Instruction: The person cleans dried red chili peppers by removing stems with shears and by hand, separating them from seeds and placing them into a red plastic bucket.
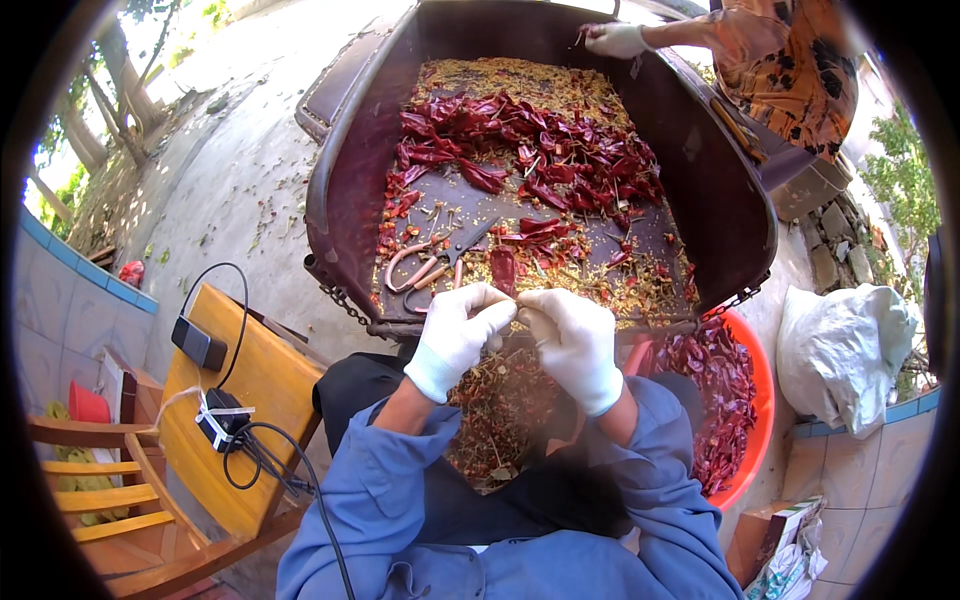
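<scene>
Both my hands wear white gloves and meet at the near edge of a dark red metal cart bed (345,190). My left hand (455,335) is closed in a pinch, with a dried red chili (503,268) standing up at its fingertips. Against it, my right hand (575,345) is pinched too; whatever lies between its fingers is hidden. Scissors (440,262) with pinkish handles lie in the cart just beyond my left hand, blades apart. Behind them a heap of dried red chilies (520,140) spreads over yellow seeds (510,75) and stem bits.
An orange-red tub (765,400) of chili pieces stands by my right leg. To the left are a wooden stool (270,365) with black cabled devices and a wooden chair (110,490). A white sack (845,350) sits at right. Another person's gloved hand (615,40) reaches over the cart's far right.
</scene>
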`<act>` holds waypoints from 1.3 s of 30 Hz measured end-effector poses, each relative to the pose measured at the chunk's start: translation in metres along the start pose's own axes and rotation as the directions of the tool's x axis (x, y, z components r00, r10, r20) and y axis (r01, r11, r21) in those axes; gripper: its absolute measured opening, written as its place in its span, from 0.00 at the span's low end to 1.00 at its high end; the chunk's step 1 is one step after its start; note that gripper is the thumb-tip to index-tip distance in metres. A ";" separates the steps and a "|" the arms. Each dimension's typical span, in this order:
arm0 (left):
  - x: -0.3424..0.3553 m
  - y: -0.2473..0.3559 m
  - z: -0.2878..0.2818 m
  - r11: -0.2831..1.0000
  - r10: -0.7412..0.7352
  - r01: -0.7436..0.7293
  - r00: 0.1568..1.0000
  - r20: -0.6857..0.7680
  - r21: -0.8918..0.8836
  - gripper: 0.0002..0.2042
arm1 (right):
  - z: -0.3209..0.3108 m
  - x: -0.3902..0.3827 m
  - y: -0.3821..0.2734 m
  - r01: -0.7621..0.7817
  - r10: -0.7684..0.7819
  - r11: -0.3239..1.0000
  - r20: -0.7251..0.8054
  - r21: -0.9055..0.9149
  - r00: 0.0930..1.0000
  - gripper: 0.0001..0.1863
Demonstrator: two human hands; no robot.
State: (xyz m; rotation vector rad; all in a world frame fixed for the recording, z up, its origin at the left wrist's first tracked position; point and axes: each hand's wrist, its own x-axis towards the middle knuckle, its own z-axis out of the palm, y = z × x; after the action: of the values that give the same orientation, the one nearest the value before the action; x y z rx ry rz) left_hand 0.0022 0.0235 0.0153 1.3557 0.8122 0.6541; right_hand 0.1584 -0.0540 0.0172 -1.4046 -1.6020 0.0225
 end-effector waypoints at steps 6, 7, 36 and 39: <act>-0.004 -0.006 0.011 0.955 -0.119 0.102 0.992 -0.045 -0.279 0.13 | 0.003 -0.003 -0.002 0.147 -0.147 0.985 0.013 -0.088 0.989 0.10; -0.003 -0.007 0.012 0.947 -0.123 0.108 0.992 -0.034 -0.302 0.13 | 0.002 -0.004 -0.004 0.160 -0.157 0.983 0.034 -0.087 0.987 0.11; 0.009 -0.004 -0.021 0.954 -0.014 -0.073 0.959 -0.283 -0.292 0.10 | 0.052 0.035 0.057 -0.446 0.439 0.890 -0.081 -0.097 0.895 0.09; 0.012 -0.001 -0.009 0.988 0.124 -0.144 0.952 -0.281 -0.052 0.17 | 0.038 0.026 0.025 -0.291 0.271 0.953 -0.196 -0.080 0.942 0.09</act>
State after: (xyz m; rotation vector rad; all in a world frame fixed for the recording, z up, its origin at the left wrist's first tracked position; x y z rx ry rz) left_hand 0.0015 0.0378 0.0124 1.2775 0.9151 0.9877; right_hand 0.1560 -0.0053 -0.0004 -1.6621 -1.2577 -0.0243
